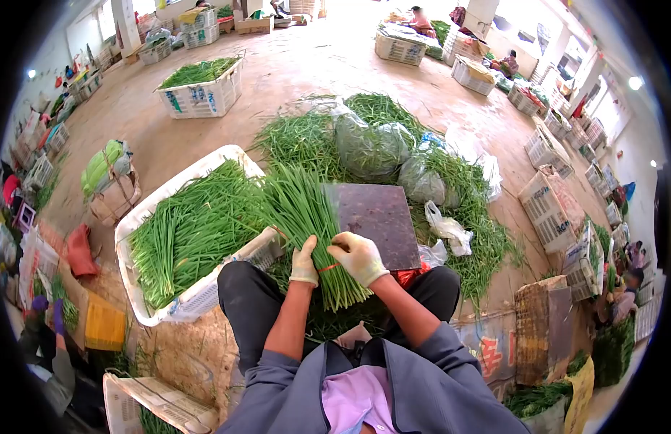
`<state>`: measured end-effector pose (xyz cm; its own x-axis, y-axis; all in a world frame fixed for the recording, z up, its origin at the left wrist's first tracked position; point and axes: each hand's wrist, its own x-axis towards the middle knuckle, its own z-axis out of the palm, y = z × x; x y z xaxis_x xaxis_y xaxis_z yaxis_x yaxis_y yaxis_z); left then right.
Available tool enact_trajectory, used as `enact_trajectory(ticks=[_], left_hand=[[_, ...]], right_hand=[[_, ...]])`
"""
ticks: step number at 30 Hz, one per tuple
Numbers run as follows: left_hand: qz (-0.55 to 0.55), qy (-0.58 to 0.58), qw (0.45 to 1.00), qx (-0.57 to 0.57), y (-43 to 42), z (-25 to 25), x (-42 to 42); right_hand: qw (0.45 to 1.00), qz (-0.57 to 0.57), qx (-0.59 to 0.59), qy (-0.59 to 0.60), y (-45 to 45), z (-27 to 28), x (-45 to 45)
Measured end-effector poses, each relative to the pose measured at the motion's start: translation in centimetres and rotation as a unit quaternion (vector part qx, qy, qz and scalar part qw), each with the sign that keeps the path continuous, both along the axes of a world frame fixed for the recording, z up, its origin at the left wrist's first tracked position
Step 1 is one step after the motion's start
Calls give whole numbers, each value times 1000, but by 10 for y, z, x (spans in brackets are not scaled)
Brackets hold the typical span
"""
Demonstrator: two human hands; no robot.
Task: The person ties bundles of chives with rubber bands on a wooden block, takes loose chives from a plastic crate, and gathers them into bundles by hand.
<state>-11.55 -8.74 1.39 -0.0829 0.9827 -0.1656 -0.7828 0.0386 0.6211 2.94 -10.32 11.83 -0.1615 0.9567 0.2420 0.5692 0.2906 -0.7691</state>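
Green slender stalks [299,206], left hand [304,262] gripping them, right hand [360,259] curled, grasp unclear

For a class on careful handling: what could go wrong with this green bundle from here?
The green bundle might slip if the left hand slackens. The red band crosses it near the stem end, so the far end may splay and tangle with the greens in the adjacent crate.

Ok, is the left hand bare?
No, the left hand wears a pale glove as it holds the bunch.
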Motion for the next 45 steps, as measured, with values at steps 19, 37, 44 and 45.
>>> enact_trajectory(ticks=[19, 37, 44, 45], left_hand=[[52, -25, 998, 15, 5, -4, -1], [60, 1, 998, 24, 4, -4, 6], [63, 25, 997, 40, 5, -4, 4], [56, 18, 998, 25, 4, -3, 3]], right_hand=[[999, -7, 36, -24, 11, -12, -24], [999, -47, 4, 16, 14, -15, -20], [975, 43, -115, 188, 12, -17, -2], [936, 102, -182, 284, 7, -17, 2]])
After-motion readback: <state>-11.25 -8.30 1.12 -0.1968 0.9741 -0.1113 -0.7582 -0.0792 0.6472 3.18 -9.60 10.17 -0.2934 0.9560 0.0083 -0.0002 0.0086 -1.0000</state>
